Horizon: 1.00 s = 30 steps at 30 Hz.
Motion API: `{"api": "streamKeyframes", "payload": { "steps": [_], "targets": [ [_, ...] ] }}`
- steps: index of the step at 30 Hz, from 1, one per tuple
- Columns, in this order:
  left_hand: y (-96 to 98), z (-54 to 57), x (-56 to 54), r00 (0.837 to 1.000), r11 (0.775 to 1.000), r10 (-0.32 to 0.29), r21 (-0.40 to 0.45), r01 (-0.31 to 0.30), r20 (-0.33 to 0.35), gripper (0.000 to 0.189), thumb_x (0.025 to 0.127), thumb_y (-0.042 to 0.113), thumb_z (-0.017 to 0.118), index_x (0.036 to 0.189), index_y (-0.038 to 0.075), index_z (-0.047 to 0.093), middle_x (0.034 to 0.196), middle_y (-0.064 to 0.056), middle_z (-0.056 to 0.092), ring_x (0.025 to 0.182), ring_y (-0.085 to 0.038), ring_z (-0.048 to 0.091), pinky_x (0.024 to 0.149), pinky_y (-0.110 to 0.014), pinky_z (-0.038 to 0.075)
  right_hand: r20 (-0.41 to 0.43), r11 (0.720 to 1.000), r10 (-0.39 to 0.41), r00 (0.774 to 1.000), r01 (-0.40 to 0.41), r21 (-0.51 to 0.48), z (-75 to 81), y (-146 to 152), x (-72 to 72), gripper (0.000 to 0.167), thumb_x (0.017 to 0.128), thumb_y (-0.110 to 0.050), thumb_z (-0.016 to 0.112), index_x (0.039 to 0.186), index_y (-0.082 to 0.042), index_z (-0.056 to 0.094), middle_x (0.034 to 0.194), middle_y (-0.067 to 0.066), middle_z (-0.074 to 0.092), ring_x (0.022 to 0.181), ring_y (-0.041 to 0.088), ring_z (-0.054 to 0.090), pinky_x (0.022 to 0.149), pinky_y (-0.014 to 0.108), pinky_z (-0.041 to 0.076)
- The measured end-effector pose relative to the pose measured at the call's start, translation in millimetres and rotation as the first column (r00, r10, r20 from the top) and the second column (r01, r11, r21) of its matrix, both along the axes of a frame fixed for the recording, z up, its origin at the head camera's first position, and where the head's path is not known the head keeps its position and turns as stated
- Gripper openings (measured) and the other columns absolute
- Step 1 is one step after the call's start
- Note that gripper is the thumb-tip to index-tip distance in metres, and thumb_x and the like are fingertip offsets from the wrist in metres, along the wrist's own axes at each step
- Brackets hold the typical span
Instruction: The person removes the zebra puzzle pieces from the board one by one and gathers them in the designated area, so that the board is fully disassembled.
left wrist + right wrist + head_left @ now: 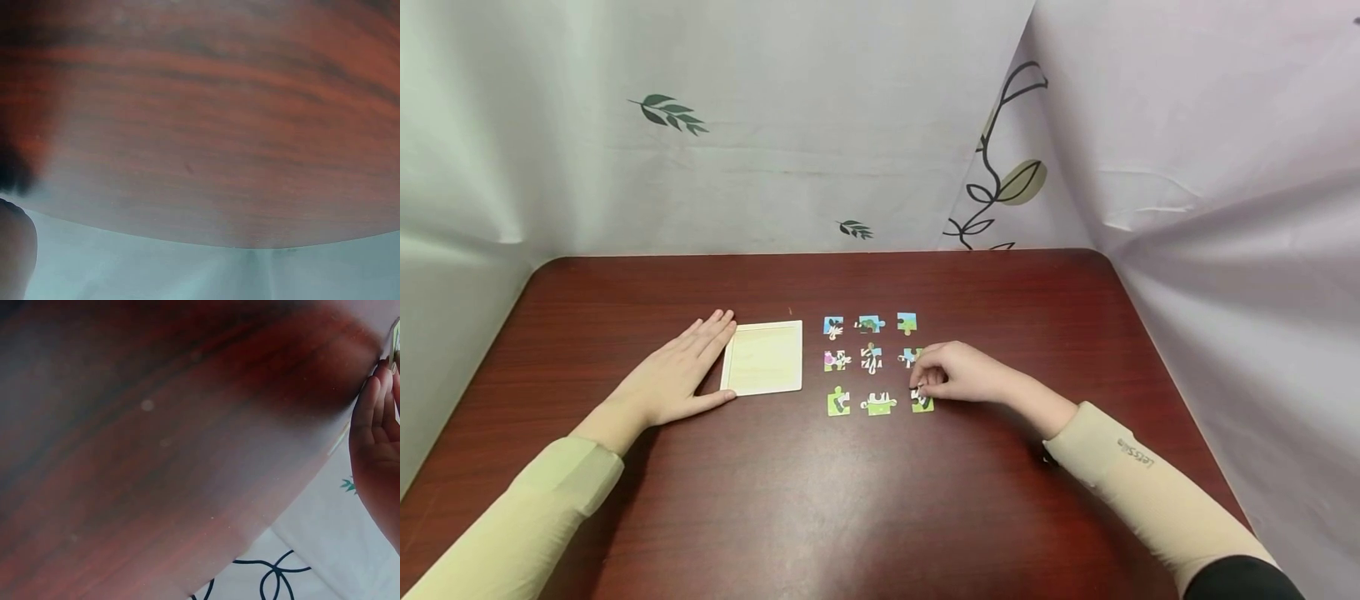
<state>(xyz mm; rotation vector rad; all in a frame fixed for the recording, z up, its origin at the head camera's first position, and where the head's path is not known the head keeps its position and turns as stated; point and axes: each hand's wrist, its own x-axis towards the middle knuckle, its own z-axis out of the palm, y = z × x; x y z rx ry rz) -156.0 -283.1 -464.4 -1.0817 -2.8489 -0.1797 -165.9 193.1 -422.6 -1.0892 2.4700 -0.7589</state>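
Note:
My left hand lies flat with straight fingers, its fingertips and thumb at the left side of a square, light wooden puzzle tray. The tray has a raised rim and a bare inside. At the right, my right hand pinches a green, black and white jigsaw piece at the lower right of the group. That piece shows upright at the fingertips in the right wrist view. The middle-right piece is partly hidden by the hand.
Jigsaw pieces lie apart in three rows right of the tray, among them a top right piece, a centre piece and a lower left piece. The dark red wooden table meets a pale patterned curtain behind.

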Motion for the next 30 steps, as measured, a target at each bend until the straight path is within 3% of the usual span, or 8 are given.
{"api": "streamKeyframes", "payload": {
  "steps": [7,30],
  "targets": [
    [-1.1,1.6,1.1,1.0,1.0,0.004,0.0,-0.004,-0.002,0.101,0.097,0.054,0.069,0.165,-0.005,0.026,0.173,-0.026,0.028,0.164,-0.038,0.024,0.137,-0.027,-0.002,-0.043,1.0,0.007,0.999,-0.007,0.001,-1.2,-1.6,-1.1,0.008,0.093,-0.008,0.08,0.099,-0.013,0.079,0.098,-0.002,0.073,0.078,0.001,0.063,0.073,0.02,0.058],
    [5.1,7.6,-0.6,1.0,1.0,-0.006,0.012,0.006,0.005,0.098,0.097,0.053,0.07,0.164,-0.006,0.029,0.172,-0.027,0.03,0.163,-0.039,0.025,0.137,-0.025,-0.003,-0.049,0.999,-0.021,0.999,0.019,-0.041,-0.1,1.5,0.6,0.008,0.093,-0.008,0.08,0.101,-0.011,0.079,0.096,-0.002,0.072,0.079,0.002,0.065,0.074,0.02,0.06]
  ]
}}
